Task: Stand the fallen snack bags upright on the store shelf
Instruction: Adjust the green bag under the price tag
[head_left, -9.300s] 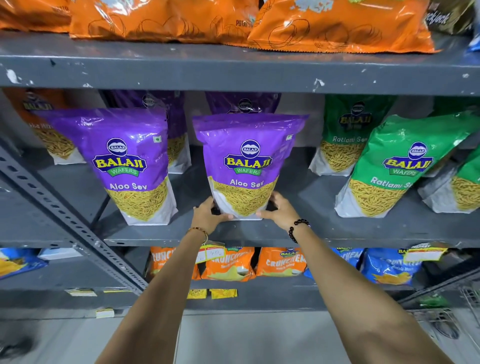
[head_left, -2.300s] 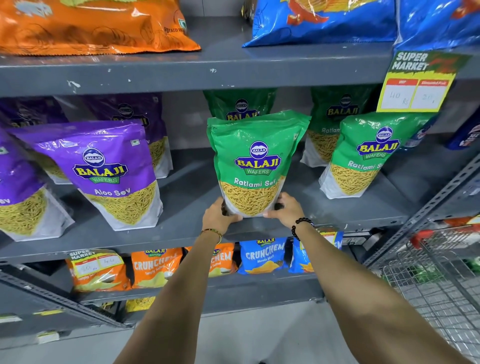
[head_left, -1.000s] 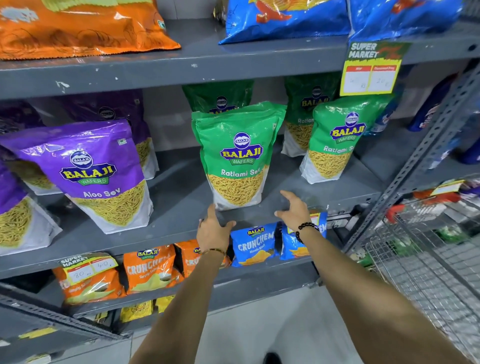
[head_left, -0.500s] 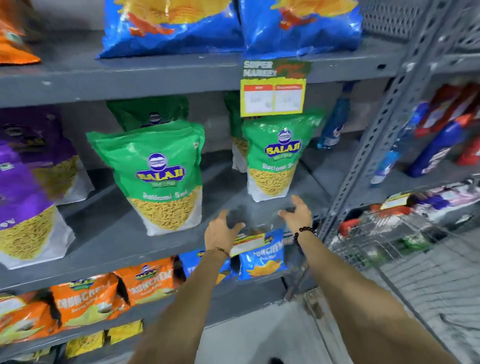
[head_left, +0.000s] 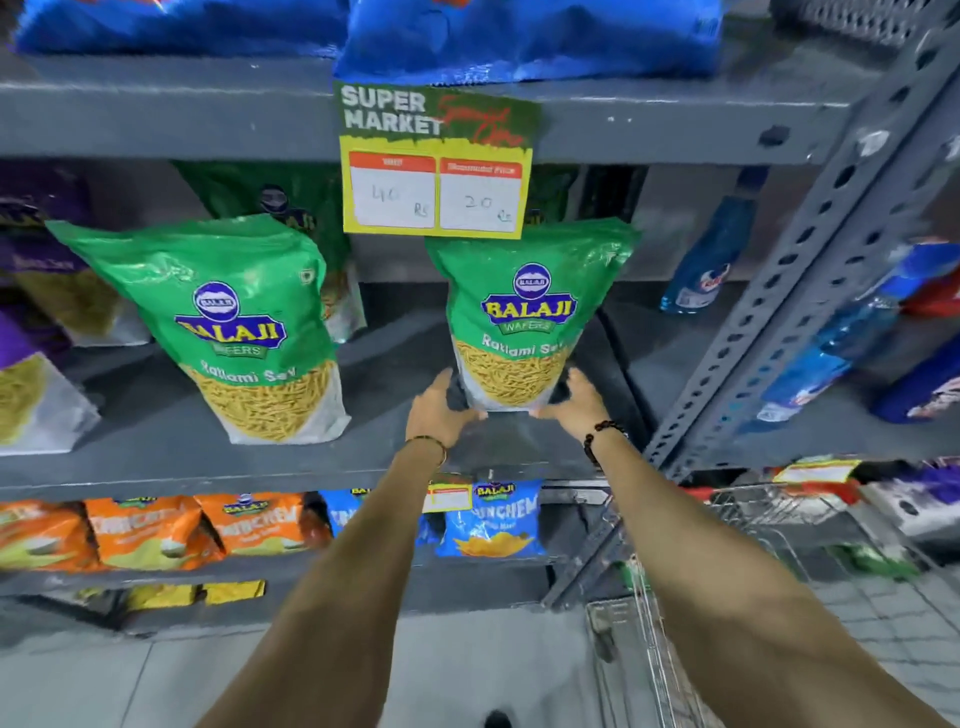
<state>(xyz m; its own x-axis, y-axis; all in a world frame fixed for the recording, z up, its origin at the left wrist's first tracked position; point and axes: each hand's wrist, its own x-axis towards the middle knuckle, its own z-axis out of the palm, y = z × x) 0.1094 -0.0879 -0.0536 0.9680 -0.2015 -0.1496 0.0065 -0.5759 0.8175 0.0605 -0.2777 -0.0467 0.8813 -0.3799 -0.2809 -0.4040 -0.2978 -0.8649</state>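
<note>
Fingers of the left hand (head_left: 439, 410) and right hand (head_left: 576, 402) are spread against the lower corners of a green snack bag (head_left: 524, 317), which is stood upright on the grey shelf (head_left: 156, 457). Its top is partly covered by a price card (head_left: 436, 161). Left of it a second green bag (head_left: 228, 327) is seen leaning; further bags behind are blurred.

Grey metal shelves (head_left: 156, 124) fill the view, with a grey post full of holes (head_left: 810, 291) leaning up on the right. A green and yellow price sign (head_left: 436, 161) hangs from the top shelf. Down below is a pale grey floor (head_left: 467, 670) and a wire cart (head_left: 644, 639) at the right
</note>
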